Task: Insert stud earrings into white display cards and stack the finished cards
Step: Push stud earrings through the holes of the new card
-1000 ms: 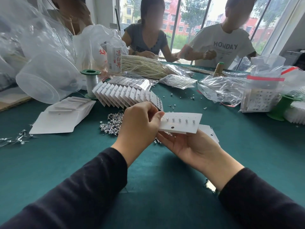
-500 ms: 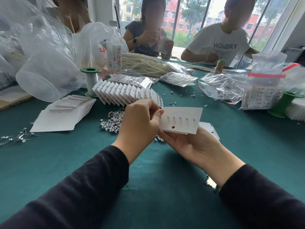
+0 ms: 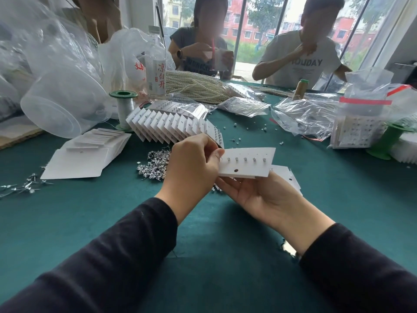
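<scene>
Hardly anything had moved since a second before: just right of the stud pile (image 3: 153,163), my left hand (image 3: 191,170) pinched the end of the card (image 3: 248,153), my right hand (image 3: 264,197) propped it on straight fingers, and I judged another stud needed fetching.

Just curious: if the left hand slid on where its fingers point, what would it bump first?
Probably the white rectangular display card, whose edge the left hand seems to be pinching.
</scene>
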`<control>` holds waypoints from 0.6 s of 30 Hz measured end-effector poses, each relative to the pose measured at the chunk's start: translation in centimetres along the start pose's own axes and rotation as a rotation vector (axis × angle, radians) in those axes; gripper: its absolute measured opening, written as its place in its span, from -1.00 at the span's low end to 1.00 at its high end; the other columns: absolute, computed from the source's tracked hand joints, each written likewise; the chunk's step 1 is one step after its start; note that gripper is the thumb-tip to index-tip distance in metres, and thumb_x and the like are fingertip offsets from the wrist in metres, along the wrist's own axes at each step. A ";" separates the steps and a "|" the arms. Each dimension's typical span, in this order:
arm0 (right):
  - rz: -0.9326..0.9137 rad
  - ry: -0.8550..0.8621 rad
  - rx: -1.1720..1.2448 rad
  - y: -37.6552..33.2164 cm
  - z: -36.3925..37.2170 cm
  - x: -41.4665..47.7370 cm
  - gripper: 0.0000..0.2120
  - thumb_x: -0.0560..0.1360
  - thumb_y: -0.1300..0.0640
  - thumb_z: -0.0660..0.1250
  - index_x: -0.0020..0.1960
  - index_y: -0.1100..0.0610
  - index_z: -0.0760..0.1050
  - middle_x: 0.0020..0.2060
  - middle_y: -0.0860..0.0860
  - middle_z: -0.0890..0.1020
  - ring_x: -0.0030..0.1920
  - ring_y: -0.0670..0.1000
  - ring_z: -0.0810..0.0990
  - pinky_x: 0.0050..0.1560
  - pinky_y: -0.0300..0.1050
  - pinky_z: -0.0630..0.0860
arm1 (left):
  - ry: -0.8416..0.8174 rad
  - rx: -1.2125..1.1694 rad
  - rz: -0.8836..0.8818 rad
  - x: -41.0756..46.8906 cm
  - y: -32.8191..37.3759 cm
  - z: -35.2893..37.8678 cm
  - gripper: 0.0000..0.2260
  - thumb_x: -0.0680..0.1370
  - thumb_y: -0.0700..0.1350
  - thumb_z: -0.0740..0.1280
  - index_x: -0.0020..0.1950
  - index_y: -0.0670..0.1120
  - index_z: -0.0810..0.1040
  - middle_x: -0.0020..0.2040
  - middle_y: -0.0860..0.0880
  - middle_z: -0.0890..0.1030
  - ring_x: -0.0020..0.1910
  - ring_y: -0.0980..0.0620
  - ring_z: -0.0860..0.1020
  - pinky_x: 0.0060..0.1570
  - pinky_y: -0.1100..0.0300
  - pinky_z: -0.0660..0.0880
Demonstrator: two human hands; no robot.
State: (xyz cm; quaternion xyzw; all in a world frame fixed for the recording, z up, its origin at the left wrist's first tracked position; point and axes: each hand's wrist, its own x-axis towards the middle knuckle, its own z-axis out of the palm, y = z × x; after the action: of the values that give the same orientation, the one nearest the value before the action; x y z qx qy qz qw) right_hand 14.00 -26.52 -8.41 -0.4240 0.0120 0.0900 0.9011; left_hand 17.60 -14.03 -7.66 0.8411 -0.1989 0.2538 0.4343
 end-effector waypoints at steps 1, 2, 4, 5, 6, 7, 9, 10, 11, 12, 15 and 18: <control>0.000 0.002 -0.002 0.0 0.0 0.0 -0.76 0.31 0.25 0.23 -0.05 0.25 0.54 -0.18 0.15 0.68 -0.21 0.07 0.67 -0.09 -0.02 0.60 | -0.003 0.003 -0.001 0.0 0.0 0.0 -0.93 0.46 -0.18 0.38 -0.21 -0.16 0.58 -0.40 0.15 0.43 -0.42 0.25 0.38 -0.35 0.52 0.31; 0.001 0.003 0.000 0.0 0.0 0.0 -0.76 0.31 0.25 0.23 -0.05 0.25 0.53 -0.18 0.15 0.68 -0.21 0.06 0.67 -0.09 -0.02 0.61 | -0.007 0.004 -0.003 0.0 0.0 0.0 -0.93 0.46 -0.18 0.38 -0.21 -0.16 0.59 -0.40 0.16 0.43 -0.42 0.25 0.37 -0.35 0.52 0.31; 0.001 0.011 0.009 0.0 0.0 0.0 -0.76 0.30 0.24 0.24 -0.06 0.25 0.54 -0.19 0.15 0.68 -0.22 0.06 0.67 -0.10 -0.01 0.60 | -0.011 0.005 -0.004 0.0 -0.1 0.0 -0.93 0.45 -0.18 0.39 -0.21 -0.17 0.59 -0.40 0.14 0.44 -0.42 0.25 0.37 -0.35 0.52 0.31; -0.003 0.018 0.014 -0.1 0.1 -0.1 -0.76 0.30 0.24 0.24 -0.06 0.25 0.53 -0.19 0.15 0.68 -0.23 0.06 0.67 -0.11 -0.02 0.60 | -0.015 0.007 -0.004 0.0 -0.1 0.1 -0.93 0.45 -0.19 0.39 -0.21 -0.17 0.59 -0.39 0.12 0.46 -0.42 0.24 0.38 -0.35 0.52 0.31; -0.007 0.026 0.018 -0.1 0.1 -0.1 -0.76 0.30 0.25 0.25 -0.05 0.25 0.53 -0.20 0.15 0.67 -0.23 0.06 0.67 -0.12 -0.02 0.60 | -0.018 0.009 -0.004 -0.1 -0.2 0.1 -0.93 0.45 -0.19 0.39 -0.21 -0.17 0.59 -0.37 0.09 0.48 -0.41 0.24 0.38 -0.34 0.52 0.31; -0.009 0.031 0.020 -0.1 0.1 -0.1 -0.75 0.29 0.25 0.25 -0.05 0.25 0.52 -0.21 0.14 0.67 -0.24 0.05 0.66 -0.13 -0.03 0.60 | -0.020 0.009 -0.006 -0.1 -0.1 0.2 -0.93 0.45 -0.18 0.38 -0.20 -0.17 0.59 -0.36 0.07 0.50 -0.41 0.23 0.39 -0.34 0.51 0.32; -0.004 0.034 0.018 -0.1 0.2 -0.1 -0.74 0.29 0.25 0.25 -0.04 0.25 0.52 -0.21 0.14 0.67 -0.25 0.05 0.66 -0.14 -0.05 0.60 | -0.013 0.006 -0.010 -0.2 -0.1 0.3 -0.92 0.46 -0.16 0.38 -0.20 -0.16 0.59 -0.35 0.05 0.51 -0.41 0.23 0.40 -0.33 0.49 0.33; 0.001 0.032 0.016 -0.1 0.2 -0.2 -0.74 0.29 0.25 0.25 -0.04 0.25 0.53 -0.21 0.13 0.67 -0.24 0.04 0.67 -0.14 -0.06 0.60 | -0.007 0.004 -0.012 -0.2 0.0 0.3 -0.91 0.46 -0.16 0.38 -0.21 -0.16 0.59 -0.36 0.05 0.51 -0.41 0.23 0.40 -0.34 0.49 0.32; 0.005 0.029 0.016 -0.1 0.2 -0.2 -0.74 0.29 0.25 0.25 -0.04 0.25 0.53 -0.21 0.13 0.68 -0.24 0.04 0.67 -0.14 -0.05 0.60 | -0.002 0.000 -0.014 -0.1 0.0 0.3 -0.91 0.46 -0.16 0.38 -0.21 -0.16 0.59 -0.37 0.06 0.50 -0.42 0.24 0.40 -0.34 0.50 0.32; 0.008 0.028 0.019 -0.1 0.2 -0.2 -0.75 0.30 0.25 0.25 -0.05 0.25 0.54 -0.20 0.13 0.68 -0.24 0.05 0.67 -0.13 -0.05 0.60 | -0.002 -0.007 -0.020 -0.1 0.0 0.2 -0.90 0.47 -0.15 0.38 -0.22 -0.16 0.59 -0.38 0.08 0.49 -0.42 0.24 0.40 -0.35 0.49 0.32; 0.017 0.030 0.026 -0.1 0.3 -0.3 -0.76 0.32 0.24 0.24 -0.05 0.25 0.54 -0.20 0.14 0.68 -0.23 0.05 0.67 -0.13 -0.04 0.60 | -0.009 -0.044 -0.046 -0.1 0.0 0.2 -0.88 0.47 -0.12 0.38 -0.22 -0.15 0.58 -0.40 0.12 0.48 -0.42 0.23 0.42 -0.36 0.46 0.34; 0.037 0.031 0.057 -0.2 0.4 -0.4 -0.79 0.41 0.24 0.20 -0.04 0.26 0.54 -0.17 0.16 0.68 -0.21 0.07 0.67 -0.14 -0.02 0.61 | -0.004 -0.059 -0.055 -0.2 0.0 0.1 -0.87 0.47 -0.11 0.38 -0.23 -0.13 0.58 -0.41 0.13 0.48 -0.43 0.23 0.42 -0.39 0.48 0.33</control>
State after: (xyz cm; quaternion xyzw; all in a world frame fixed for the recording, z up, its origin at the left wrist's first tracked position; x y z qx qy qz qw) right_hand 13.65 -26.44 -7.98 -0.3994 0.0363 0.0996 0.9106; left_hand 17.53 -14.11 -7.85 0.8335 -0.1842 0.2342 0.4654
